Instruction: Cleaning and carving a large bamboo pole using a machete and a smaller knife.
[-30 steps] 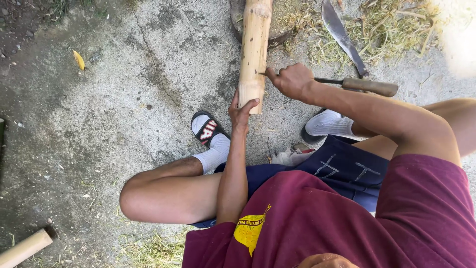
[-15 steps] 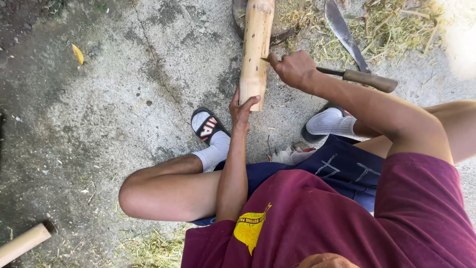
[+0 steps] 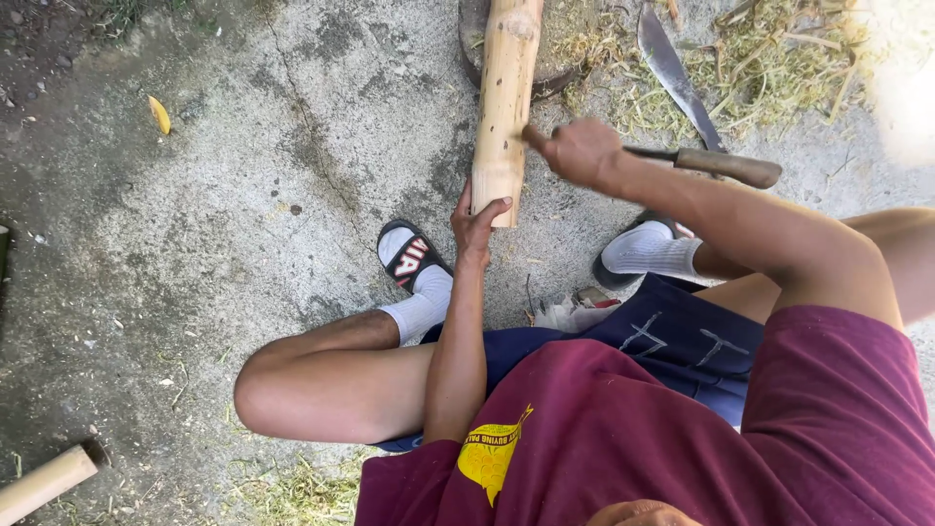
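— While the concrete ground (image 3: 224,224) takes up most of the view, what stands on it?

— A pale bamboo pole (image 3: 504,107), upright or nearly so, its far end on a round block (image 3: 545,83) amid dry shavings (image 3: 779,68). The person sits with knees apart, white socks in sandals, one sandal (image 3: 409,255) just beside the pole's near end.

— And the hands?

— The left hand (image 3: 476,219) is wrapped around the pole's near end, thumb up along its side. The right hand (image 3: 577,151) is clenched beside the pole, touching its edge; something thin shows at the knuckles, but I cannot tell what it grips.

— The big knife?

— A machete (image 3: 696,112) with a wooden handle lies on the ground behind the right forearm, untouched. A second bamboo piece (image 3: 44,482) lies well apart at the lower left, and a yellow leaf (image 3: 160,114) farther off.

— How would you work it well?

— I'd judge the left grip should stay low, clear of the right hand's strokes, pole pressed firmly on the block.
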